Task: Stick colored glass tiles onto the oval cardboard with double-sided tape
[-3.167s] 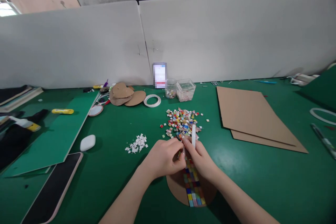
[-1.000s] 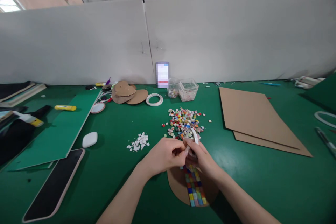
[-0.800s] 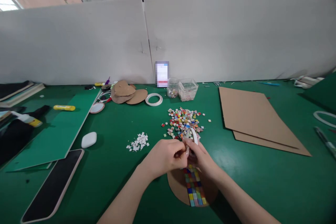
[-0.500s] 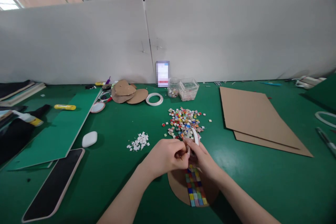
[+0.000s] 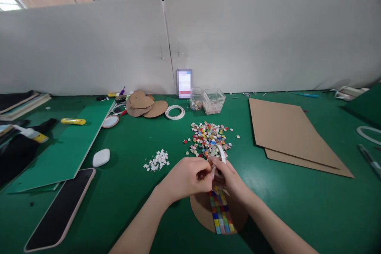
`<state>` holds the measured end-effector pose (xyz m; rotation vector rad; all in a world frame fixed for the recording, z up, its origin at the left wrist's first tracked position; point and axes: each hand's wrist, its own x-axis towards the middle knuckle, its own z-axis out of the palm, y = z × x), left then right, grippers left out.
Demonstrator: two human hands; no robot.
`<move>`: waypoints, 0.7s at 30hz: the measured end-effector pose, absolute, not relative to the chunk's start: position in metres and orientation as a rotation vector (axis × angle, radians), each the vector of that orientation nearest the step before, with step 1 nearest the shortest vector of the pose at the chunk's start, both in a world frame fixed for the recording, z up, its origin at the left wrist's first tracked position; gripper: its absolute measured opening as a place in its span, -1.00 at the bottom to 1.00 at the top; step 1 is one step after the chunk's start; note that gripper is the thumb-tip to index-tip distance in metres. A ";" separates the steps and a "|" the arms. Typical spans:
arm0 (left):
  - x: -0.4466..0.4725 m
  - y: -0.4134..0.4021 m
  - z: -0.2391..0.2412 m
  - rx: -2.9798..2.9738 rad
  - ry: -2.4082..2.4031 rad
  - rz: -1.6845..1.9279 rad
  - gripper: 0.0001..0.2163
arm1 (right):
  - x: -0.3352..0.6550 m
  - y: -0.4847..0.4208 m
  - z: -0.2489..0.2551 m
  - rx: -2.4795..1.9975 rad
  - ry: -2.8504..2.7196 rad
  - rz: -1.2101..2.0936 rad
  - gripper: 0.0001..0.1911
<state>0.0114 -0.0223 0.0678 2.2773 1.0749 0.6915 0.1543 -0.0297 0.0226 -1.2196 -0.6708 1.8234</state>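
Observation:
My left hand (image 5: 186, 176) and my right hand (image 5: 230, 179) meet over the far edge of a round cardboard disc (image 5: 200, 211). A strip of coloured mosaic tiles (image 5: 220, 214) runs down the disc. My right hand is closed on a white tape roll (image 5: 220, 154) that stands on edge above its fingers. My left hand's fingers pinch at the roll, and what they hold is too small to make out. A heap of loose coloured tiles (image 5: 208, 137) lies just beyond both hands.
A small pile of white paper scraps (image 5: 156, 160) lies to the left, with a white case (image 5: 101, 157) and a dark phone (image 5: 58, 210) nearer the edge. Cardboard sheets (image 5: 285, 131) lie right. Another tape roll (image 5: 174, 112), clear tubs (image 5: 212, 101) and cardboard cut-outs (image 5: 143, 105) stand by the white divider (image 5: 238, 39).
Both hands have lifted slightly off the disc, and the tape roll has tilted from upright to leaning right. Otherwise they work in the same spot; nothing else on the table has moved.

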 end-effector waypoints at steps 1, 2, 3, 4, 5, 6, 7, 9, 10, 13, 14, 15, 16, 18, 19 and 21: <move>0.011 -0.022 0.067 2.291 1.076 0.696 -0.85 | 0.154 -0.030 0.024 -1.203 -0.665 1.840 -0.70; 0.011 -0.021 0.066 2.306 1.078 0.700 -0.84 | 0.154 -0.030 0.026 -1.190 -0.661 1.853 -0.69; 0.011 -0.021 0.065 2.322 1.080 0.704 -0.83 | 0.153 -0.030 0.027 -1.183 -0.657 1.863 -0.68; 0.011 -0.021 0.064 2.335 1.084 0.707 -0.83 | 0.153 -0.030 0.028 -1.183 -0.655 1.866 -0.67; 0.011 -0.021 0.063 2.343 1.088 0.710 -0.83 | 0.152 -0.029 0.028 -1.187 -0.653 1.865 -0.67; 0.011 -0.021 0.063 2.347 1.092 0.711 -0.83 | 0.152 -0.029 0.029 -1.193 -0.653 1.863 -0.67; 0.011 -0.021 0.062 2.348 1.095 0.712 -0.84 | 0.152 -0.029 0.029 -1.196 -0.651 1.861 -0.68; 0.011 -0.021 0.062 2.348 1.100 0.713 -0.85 | 0.152 -0.029 0.028 -1.193 -0.653 1.864 -0.68; 0.011 -0.021 0.062 2.347 1.100 0.714 -0.85 | 0.153 -0.029 0.027 -1.187 -0.656 1.866 -0.68; 0.011 -0.021 0.062 2.347 1.095 0.715 -0.84 | 0.153 -0.029 0.025 -1.165 -0.672 1.868 -0.69; 0.011 -0.021 0.062 2.348 1.093 0.712 -0.84 | 0.154 -0.029 0.024 -1.165 -0.673 1.864 -0.70; 0.011 -0.021 0.061 2.350 1.092 0.709 -0.84 | 0.154 -0.029 0.024 -1.170 -0.671 1.860 -0.70; 0.011 -0.021 0.061 2.351 1.094 0.705 -0.83 | 0.154 -0.029 0.024 -1.179 -0.669 1.855 -0.70; 0.011 -0.021 0.060 2.341 1.095 0.700 -0.84 | 0.154 -0.029 0.024 -1.198 -0.671 1.846 -0.70; 0.011 -0.021 0.060 2.330 1.096 0.700 -0.84 | 0.154 -0.029 0.024 -1.202 -0.678 1.842 -0.70; 0.011 -0.022 0.060 2.303 1.095 0.702 -0.85 | 0.154 -0.029 0.023 -1.206 -0.711 1.827 -0.69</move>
